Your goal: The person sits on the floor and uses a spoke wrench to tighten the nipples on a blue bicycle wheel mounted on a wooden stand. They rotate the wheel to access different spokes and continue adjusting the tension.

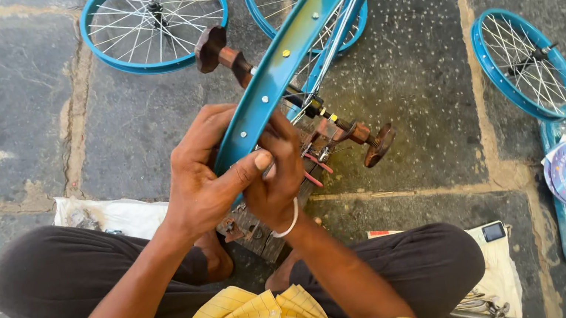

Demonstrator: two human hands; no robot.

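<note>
Head view: blue spoked wheel rim (282, 54), seemingly unbent.

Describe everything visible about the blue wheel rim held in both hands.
The blue wheel rim is glossy painted metal, dotted with small pale spoke nipples along its inner face, thin silver spokes running to a hub. It stands on edge, tilted diagonally, mounted in a rusty brown truing stand on the stone floor. The left hand grips its lower end, thumb across it; the right hand pinches beside it.
</note>
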